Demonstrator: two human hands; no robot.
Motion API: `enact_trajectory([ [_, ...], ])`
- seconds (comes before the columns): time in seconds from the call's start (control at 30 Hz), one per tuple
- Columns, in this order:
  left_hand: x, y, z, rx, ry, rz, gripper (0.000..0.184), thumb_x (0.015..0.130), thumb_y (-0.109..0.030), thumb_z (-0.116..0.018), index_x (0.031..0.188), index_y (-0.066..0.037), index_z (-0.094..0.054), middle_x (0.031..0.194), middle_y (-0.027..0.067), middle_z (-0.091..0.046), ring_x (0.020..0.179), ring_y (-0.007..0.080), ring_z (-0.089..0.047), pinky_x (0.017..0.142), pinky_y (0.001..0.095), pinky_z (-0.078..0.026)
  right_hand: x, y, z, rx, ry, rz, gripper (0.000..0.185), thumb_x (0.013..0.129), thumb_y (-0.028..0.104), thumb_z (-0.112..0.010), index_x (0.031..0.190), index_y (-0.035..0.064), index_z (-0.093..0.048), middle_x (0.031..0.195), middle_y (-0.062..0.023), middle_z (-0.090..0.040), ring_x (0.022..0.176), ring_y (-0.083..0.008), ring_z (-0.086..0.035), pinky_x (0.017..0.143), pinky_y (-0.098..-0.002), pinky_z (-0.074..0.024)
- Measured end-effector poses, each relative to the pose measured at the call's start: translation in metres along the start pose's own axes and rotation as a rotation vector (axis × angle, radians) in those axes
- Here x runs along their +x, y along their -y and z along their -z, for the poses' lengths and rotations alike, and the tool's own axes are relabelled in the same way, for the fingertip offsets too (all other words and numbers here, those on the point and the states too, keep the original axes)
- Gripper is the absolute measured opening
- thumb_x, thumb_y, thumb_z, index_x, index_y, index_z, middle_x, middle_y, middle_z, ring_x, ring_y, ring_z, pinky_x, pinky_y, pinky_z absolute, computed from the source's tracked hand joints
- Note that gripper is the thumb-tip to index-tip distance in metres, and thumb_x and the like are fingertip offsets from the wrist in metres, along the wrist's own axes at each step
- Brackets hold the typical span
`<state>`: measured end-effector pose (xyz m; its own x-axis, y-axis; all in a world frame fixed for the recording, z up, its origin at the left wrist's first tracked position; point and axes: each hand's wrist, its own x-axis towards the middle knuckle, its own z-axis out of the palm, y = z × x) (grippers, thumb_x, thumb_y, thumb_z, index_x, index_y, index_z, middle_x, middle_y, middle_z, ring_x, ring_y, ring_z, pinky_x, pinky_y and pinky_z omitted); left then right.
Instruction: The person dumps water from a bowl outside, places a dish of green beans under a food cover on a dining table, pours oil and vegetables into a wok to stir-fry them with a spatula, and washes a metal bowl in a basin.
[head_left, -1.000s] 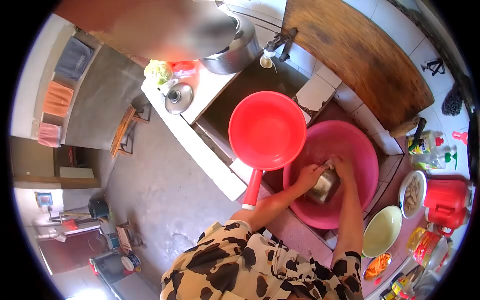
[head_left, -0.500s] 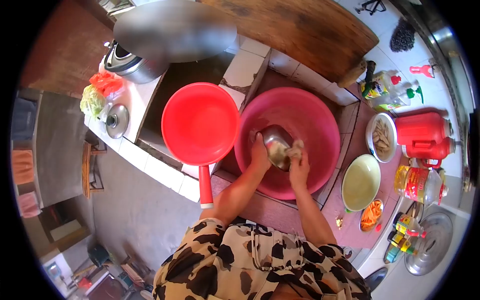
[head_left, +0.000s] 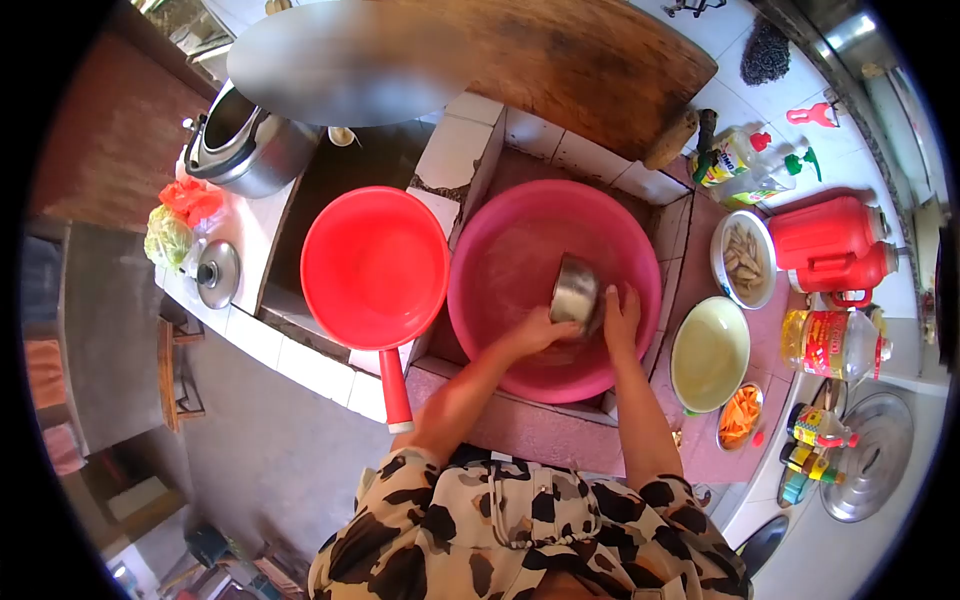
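A large pink basin [head_left: 500, 230] holds water. Over it, my left hand [head_left: 545, 330] grips a small metal bowl [head_left: 575, 290] that is tilted on its side. My right hand [head_left: 622, 315] is just right of the bowl, fingers pointing up; whether its fingertips touch the bowl or hold something is too unclear to tell. To the left of the basin lies a red long-handled dipper [head_left: 375, 265], its handle toward my left forearm.
A green bowl [head_left: 710, 355], a white bowl of pale pieces [head_left: 743, 260] and a plate of orange strips [head_left: 740, 417] stand at the right, beside bottles [head_left: 825, 345] and a red thermos [head_left: 820, 230]. A kettle [head_left: 250, 150] and lid [head_left: 217, 273] sit at the left.
The metal bowl has turned more onto its side and moved right within the basin. The light cloth-like thing seen in my right hand earlier no longer shows. The camera view has shifted.
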<state>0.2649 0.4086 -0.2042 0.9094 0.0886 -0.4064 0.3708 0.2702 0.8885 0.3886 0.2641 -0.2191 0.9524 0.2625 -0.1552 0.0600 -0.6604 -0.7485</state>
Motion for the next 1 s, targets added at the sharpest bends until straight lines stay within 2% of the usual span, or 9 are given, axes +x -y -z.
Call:
enact_trajectory([
  [0.1, 0.032, 0.019, 0.007, -0.016, -0.005, -0.065, 0.024, 0.08, -0.015, -0.063, 0.101, -0.003, -0.063, 0.089, 0.0055, -0.064, 0.084, 0.015, -0.058, 0.076, 0.0299, -0.045, -0.01, 0.037, -0.013, 0.515, 0.257, -0.209, 0.08, 0.08, 0.038, -0.062, 0.14, 0.0062, -0.019, 0.125, -0.0174, -0.044, 0.1, -0.0239, -0.055, 0.076, -0.034, -0.0471],
  [0.17, 0.035, 0.013, 0.014, 0.106, -0.037, -0.167, 0.019, 0.08, -0.01, -0.063, 0.097, -0.003, -0.064, 0.088, 0.0066, -0.066, 0.08, 0.0138, -0.059, 0.074, 0.0284, -0.046, 0.004, 0.028, -0.044, 0.33, 0.197, -0.26, 0.081, 0.076, 0.038, -0.065, 0.134, 0.005, -0.021, 0.104, -0.0174, -0.051, 0.087, -0.0217, -0.054, 0.067, -0.0369, -0.0472],
  [0.3, 0.017, -0.002, 0.019, 1.057, -0.302, -0.075, 0.022, 0.075, -0.009, -0.061, 0.097, -0.004, -0.062, 0.086, 0.0212, -0.062, 0.083, 0.0344, -0.06, 0.071, 0.0392, -0.047, 0.008, 0.013, -0.092, 0.612, 0.269, -0.48, 0.046, 0.079, 0.024, -0.058, 0.115, -0.0004, -0.039, 0.09, -0.0115, -0.052, 0.078, -0.0214, -0.054, 0.062, -0.0328, -0.0454],
  [0.4, -0.01, 0.01, 0.018, 1.11, -0.423, -0.562, 0.021, 0.074, -0.008, -0.059, 0.094, -0.005, -0.062, 0.088, 0.0192, -0.061, 0.085, 0.0352, -0.058, 0.074, 0.0401, -0.047, 0.009, -0.031, -0.118, 0.795, 0.521, -0.785, 0.038, 0.081, 0.017, -0.053, 0.113, -0.0022, -0.043, 0.107, -0.0127, -0.052, 0.082, -0.025, -0.054, 0.068, -0.032, -0.0476],
  [0.57, -0.052, 0.022, 0.015, 0.494, -0.841, -0.114, 0.024, 0.076, -0.009, -0.057, 0.099, -0.003, -0.06, 0.103, 0.0132, -0.06, 0.084, 0.0281, -0.061, 0.072, 0.0381, -0.047, -0.024, 0.007, -0.096, 0.894, 0.534, -0.868, 0.03, 0.083, 0.003, -0.046, 0.112, -0.0026, -0.044, 0.106, -0.0127, -0.053, 0.082, -0.0258, -0.057, 0.069, -0.0399, -0.0552],
  [0.63, -0.037, 0.061, 0.039, 0.072, -0.758, 0.005, 0.028, 0.077, -0.012, -0.061, 0.103, -0.003, -0.057, 0.102, 0.0114, -0.061, 0.079, 0.0226, -0.061, 0.064, 0.0334, -0.049, -0.034, -0.004, -0.093, 0.878, 0.385, -0.617, 0.022, 0.08, 0.006, -0.05, 0.099, -0.0044, -0.053, 0.092, -0.0147, -0.058, 0.071, -0.0262, -0.06, 0.061, -0.0406, -0.0565],
  [0.67, -0.031, 0.058, 0.042, -0.194, -0.745, 0.033, 0.032, 0.077, -0.013, -0.063, 0.106, -0.003, -0.056, 0.1, 0.0106, -0.062, 0.076, 0.0196, -0.062, 0.06, 0.031, -0.05, -0.038, 0.021, -0.065, 0.304, 0.431, -0.507, 0.035, 0.077, 0.014, -0.054, 0.106, -0.0048, -0.052, 0.088, -0.0152, -0.06, 0.071, -0.026, -0.061, 0.06, -0.0399, -0.0521],
  [0.77, -0.012, 0.032, 0.034, -0.72, -0.418, 0.194, 0.041, 0.082, -0.021, -0.058, 0.119, -0.009, -0.048, 0.109, 0.0079, -0.058, 0.094, 0.0227, -0.058, 0.069, 0.033, -0.052, -0.048, 0.027, -0.046, 0.118, 0.168, -0.033, 0.055, 0.073, 0.01, -0.05, 0.125, 0.0007, -0.039, 0.106, -0.0264, -0.054, 0.098, -0.0367, -0.054, 0.083, -0.0439, -0.0424],
  [1.0, 0.032, 0.055, 0.048, -0.621, -0.106, -0.072, 0.044, 0.088, -0.031, -0.05, 0.125, -0.008, -0.044, 0.119, 0.0079, -0.052, 0.105, 0.0236, -0.053, 0.09, 0.0367, -0.045, -0.07, 0.088, 0.044, 0.074, 0.069, 0.506, 0.066, 0.072, -0.001, -0.052, 0.133, 0.0039, -0.028, 0.133, -0.022, -0.036, 0.115, -0.0383, -0.044, 0.091, -0.0418, -0.0402],
])
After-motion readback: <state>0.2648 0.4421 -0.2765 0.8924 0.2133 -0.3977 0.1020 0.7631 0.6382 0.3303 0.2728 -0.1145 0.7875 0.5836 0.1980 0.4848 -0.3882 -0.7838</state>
